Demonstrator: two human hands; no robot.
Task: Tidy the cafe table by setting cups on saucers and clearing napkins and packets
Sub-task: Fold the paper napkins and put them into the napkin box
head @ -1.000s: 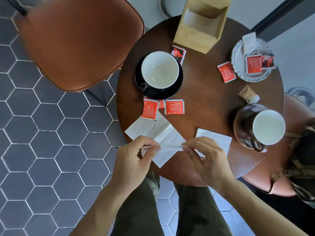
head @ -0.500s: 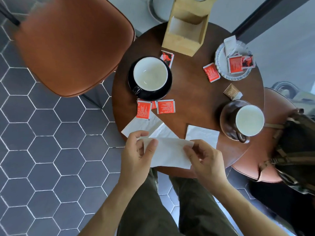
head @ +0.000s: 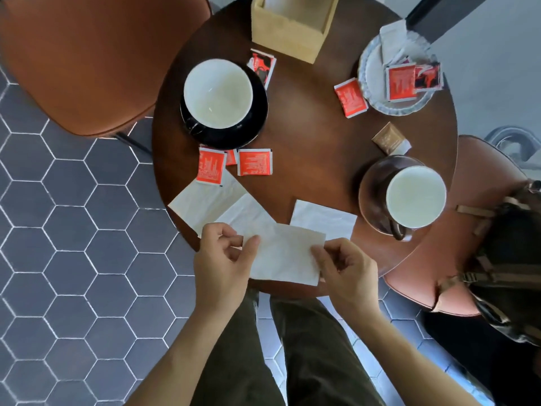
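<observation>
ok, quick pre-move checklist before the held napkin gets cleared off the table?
1. Napkin held at both ends: ok, left hand pinches one end, right hand the other.
2. Napkin clear of both cups: ok, black cup and brown cup stand apart from it.
3. Cups on saucers: ok, both sit on one.
4. Other napkins cleared: not ok, two left of the hands, one to the right.
5. Packets cleared: not ok, red packets lie loose on the table.
6. Wooden box has room: cannot tell.
</observation>
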